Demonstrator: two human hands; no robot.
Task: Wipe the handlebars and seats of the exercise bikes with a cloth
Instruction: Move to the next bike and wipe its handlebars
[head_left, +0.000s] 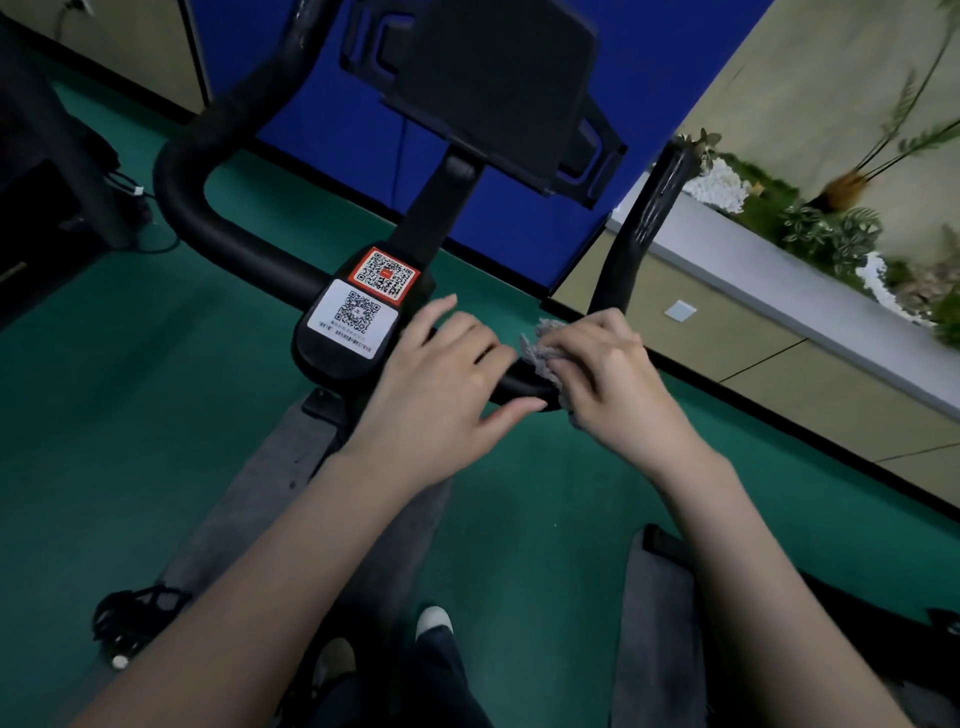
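Two grips sit close together on the crossbar of the handlebar (244, 249), just to the right of its middle clamp. The right grip (597, 364) is closed round a grey cloth (540, 353), fingers curled over it and pressing it onto the black bar. The cloth is bunched, with a frayed edge poking out above the knuckles and a scrap hanging below the bar. The left grip (447, 374) lies just beside it, nearly touching the cloth. Its fingers are fairly straight and spread over the bar, its thumb is stretched along the near side, and it holds nothing that I can make out.

The cloth looks soft, light and limp, so it should fold to the round tube. It probably wants a wrapped hold with palm pressure rather than a pinch at a corner. The bar looks stiff, smooth, slightly glossy and fixed, so it should not give under rubbing.

Beside the left grip, away from the cloth, the clamp cover (337, 364) carries two QR-code stickers (374, 296), one red-bordered and one white. Beyond the right grip the bar turns up into a shiny horn (644, 223). Ahead of both grips stands a dark tablet holder (493, 88). Below them is green floor (130, 415), with a pedal (135, 618) under the left forearm. No seat is in view, and I judge the seats not yet wiped
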